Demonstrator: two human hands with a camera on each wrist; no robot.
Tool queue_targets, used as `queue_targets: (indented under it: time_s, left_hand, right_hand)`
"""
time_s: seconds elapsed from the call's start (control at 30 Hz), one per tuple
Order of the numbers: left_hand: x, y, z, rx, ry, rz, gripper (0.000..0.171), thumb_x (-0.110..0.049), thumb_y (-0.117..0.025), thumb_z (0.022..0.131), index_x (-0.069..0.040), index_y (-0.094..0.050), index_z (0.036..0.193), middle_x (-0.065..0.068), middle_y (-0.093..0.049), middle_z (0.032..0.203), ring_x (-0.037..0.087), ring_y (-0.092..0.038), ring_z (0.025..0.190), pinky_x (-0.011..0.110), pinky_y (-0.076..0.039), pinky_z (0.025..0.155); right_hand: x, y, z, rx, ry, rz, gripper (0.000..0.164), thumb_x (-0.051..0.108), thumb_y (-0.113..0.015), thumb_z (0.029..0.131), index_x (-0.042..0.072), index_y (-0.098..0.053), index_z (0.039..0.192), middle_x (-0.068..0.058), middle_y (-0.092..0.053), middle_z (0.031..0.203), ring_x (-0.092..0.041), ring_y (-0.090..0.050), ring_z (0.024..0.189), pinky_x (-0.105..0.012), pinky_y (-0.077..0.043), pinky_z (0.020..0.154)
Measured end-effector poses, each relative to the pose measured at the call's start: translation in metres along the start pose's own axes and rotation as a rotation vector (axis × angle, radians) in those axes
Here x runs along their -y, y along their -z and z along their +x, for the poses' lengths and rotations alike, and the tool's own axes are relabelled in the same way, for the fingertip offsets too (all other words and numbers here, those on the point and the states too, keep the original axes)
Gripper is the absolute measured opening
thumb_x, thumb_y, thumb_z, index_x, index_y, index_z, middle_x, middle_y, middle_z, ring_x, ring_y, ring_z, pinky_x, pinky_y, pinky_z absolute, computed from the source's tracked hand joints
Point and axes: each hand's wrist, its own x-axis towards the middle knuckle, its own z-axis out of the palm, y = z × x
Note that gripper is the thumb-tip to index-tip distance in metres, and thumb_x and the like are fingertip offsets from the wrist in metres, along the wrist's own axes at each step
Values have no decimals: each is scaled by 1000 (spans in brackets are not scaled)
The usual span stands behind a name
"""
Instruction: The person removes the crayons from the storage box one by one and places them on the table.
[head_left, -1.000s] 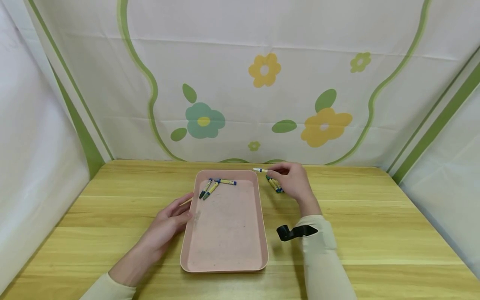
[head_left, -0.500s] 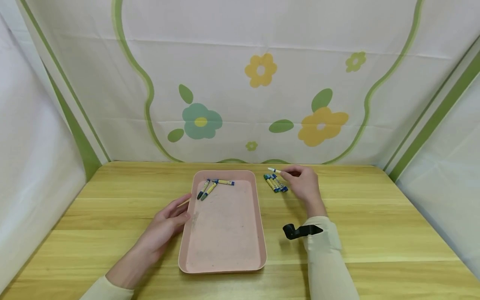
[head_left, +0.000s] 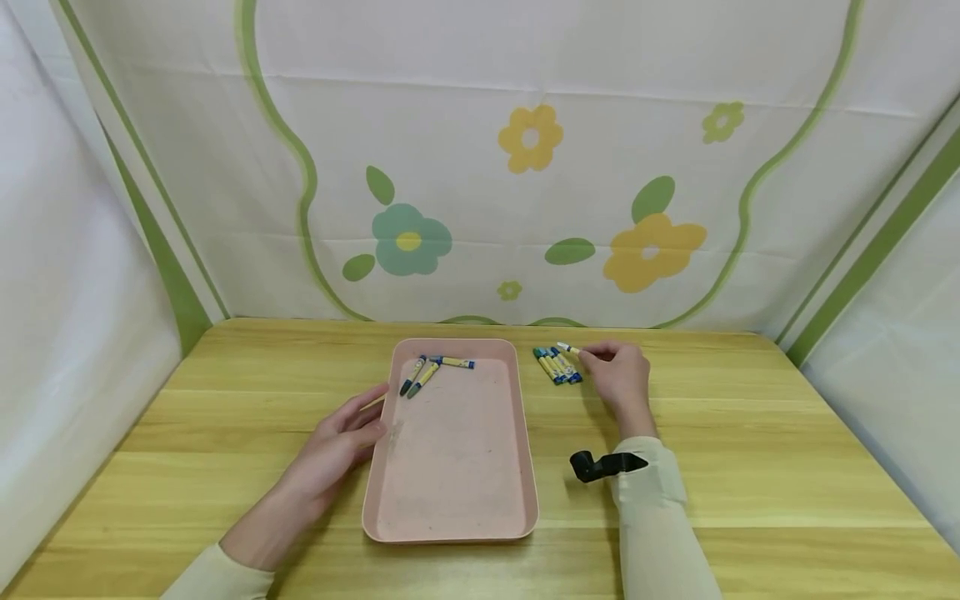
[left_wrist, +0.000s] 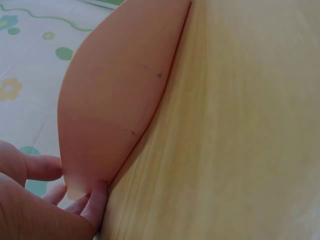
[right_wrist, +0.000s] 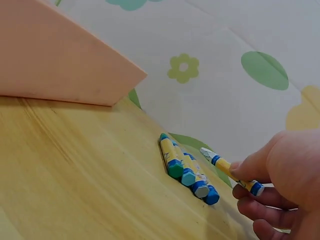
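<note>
My right hand pinches a white-tipped crayon with a yellow wrapper between thumb and fingers, just right of a row of several crayons on the table. In the right wrist view, the row's crayons lie side by side, with green and blue ends. My left hand rests against the left side of a pink tray; the left wrist view has the fingertips at the tray's outer wall. At the tray's far left lie 3 crayons, two dark-tipped ones slanting and another roughly crosswise.
The wooden table runs back to a white curtain printed with flowers. More white fabric hangs at either side. A black strap mount sits on the right sleeve.
My right hand has moved rightward and slightly nearer with the white-tipped crayon, uncovering more of the row on the table. The left hand stays at the tray.
</note>
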Motion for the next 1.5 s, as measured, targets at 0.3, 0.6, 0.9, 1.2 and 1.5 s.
queue_targets:
  time_s: [0.3,0.6,0.9,1.2,1.5]
  left_hand:
    - [0,1,-1,-2,-5,8,62,-11,-54,109,-20,-34,167,14,-30,175,33,-37,159,40,-40,121]
    - [1,2,-1,2,-4,-4,62,-11,-53,109,-21,-33,167,14,-29,176,33,-34,160,50,-33,128]
    - [1,1,0,4,-10,-15,62,-11,-53,109,-20,-34,167,15,-29,175,34,-35,160,52,-32,128]
    - [2,1,1,4,-8,-11,63,-12,-54,108,-21,-34,167,15,-30,175,34,-34,160,49,-34,126]
    - [1,1,0,3,-10,-3,63,-11,-54,108,-20,-34,167,14,-30,175,33,-34,160,47,-36,124]
  right_hand:
    - [-2,-4,0,18,-7,-63,25,26,-72,101,6,-81,113,-16,-78,114,-34,-68,110,-48,-54,97]
    - [0,-5,1,77,3,-81,23,26,-73,101,9,-82,113,-15,-78,116,-34,-68,115,-50,-53,101]
    - [3,-4,0,95,3,-54,24,26,-72,101,10,-81,116,-15,-77,120,-33,-67,116,-48,-53,101]
    - [10,0,-2,104,13,-29,27,29,-69,102,10,-79,120,-14,-75,121,-31,-68,110,-40,-55,91]
    - [24,8,-2,62,98,-23,28,30,-70,102,9,-80,118,-16,-76,117,-30,-69,103,-34,-53,83]
